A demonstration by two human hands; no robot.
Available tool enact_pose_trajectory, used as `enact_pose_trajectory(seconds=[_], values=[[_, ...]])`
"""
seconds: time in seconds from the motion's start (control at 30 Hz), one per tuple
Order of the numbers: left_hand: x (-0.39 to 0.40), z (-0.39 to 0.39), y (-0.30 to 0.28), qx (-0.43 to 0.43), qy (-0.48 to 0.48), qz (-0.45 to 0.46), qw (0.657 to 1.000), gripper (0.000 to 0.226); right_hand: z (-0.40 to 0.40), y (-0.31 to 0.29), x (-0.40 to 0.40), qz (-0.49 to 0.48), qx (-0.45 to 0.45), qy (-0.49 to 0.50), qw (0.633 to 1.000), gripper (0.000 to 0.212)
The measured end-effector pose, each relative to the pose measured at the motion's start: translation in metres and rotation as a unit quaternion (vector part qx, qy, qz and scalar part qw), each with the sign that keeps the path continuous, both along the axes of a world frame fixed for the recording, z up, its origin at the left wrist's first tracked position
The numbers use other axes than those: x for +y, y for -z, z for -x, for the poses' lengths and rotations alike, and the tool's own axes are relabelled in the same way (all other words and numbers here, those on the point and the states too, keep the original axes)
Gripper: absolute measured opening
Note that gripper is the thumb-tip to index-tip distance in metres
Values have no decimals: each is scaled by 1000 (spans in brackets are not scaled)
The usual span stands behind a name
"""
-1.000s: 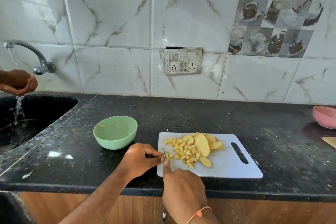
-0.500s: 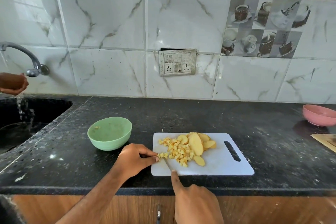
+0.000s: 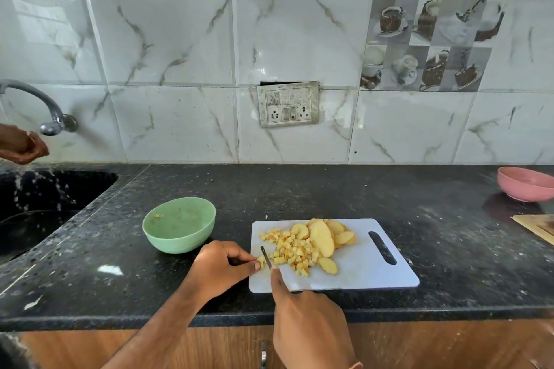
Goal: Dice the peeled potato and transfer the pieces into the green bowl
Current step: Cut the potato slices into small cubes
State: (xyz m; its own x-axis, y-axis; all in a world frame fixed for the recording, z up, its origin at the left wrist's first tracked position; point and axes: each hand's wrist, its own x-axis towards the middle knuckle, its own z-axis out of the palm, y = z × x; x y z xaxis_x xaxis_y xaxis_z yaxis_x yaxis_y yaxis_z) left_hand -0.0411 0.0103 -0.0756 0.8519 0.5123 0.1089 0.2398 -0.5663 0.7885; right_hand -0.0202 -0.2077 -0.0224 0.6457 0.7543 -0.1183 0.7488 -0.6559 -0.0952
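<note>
A white rectangular plastic cutting board [image 3: 368, 266] lies on the black speckled stone counter [image 3: 299, 189], its long axis running left to right and its slotted handle at the right end. On its left half sits a heap of small yellow potato cubes [image 3: 292, 249], and just right of the heap, touching it, a fanned stack of pale yellow potato slices [image 3: 322, 235] that leans toward the back of the board.

The left hand [image 3: 220, 268] rests at the board's near left corner, thumb and curled fingers pinching a small strip of potato [image 3: 260, 260]; the strip is mostly hidden, so which way it runs is hard to tell. The right hand [image 3: 308, 326] grips a thin dark knife [image 3: 266, 256], index finger stretched along its back. The blade points away from the person and slightly left, its edge down just right of the pinched piece.

The round light green plastic bowl [image 3: 180, 226] stands upright on the counter left of the board, near but apart from it, with a few yellow bits inside.

Farther left, another person's hands [image 3: 21, 144] are cupped under a running metal tap [image 3: 45, 111] over the dark sink [image 3: 45, 204]. A pink bowl [image 3: 526, 183] sits at the far right.
</note>
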Motion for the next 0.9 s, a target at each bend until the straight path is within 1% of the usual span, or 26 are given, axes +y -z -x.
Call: enact_pose_trajectory(seconds=[0.17, 0.4, 0.63, 0.73, 0.9], values=[[1, 0, 1, -9, 9, -10, 1000, 8, 3, 5, 4, -26, -25, -12, 999, 72], [3, 1, 3, -21, 19, -5, 1000, 9, 3, 4, 12, -22, -31, -19, 999, 71], [5, 1, 3, -28, 27, 6, 999, 9, 4, 4, 20, -32, -62, -19, 997, 66], [4, 1, 2, -21, 21, 13, 999, 8, 4, 4, 24, -22, -53, -16, 998, 67], [2, 0, 2, -11, 20, -7, 1000, 9, 8, 5, 23, -2, -22, -15, 1000, 68]])
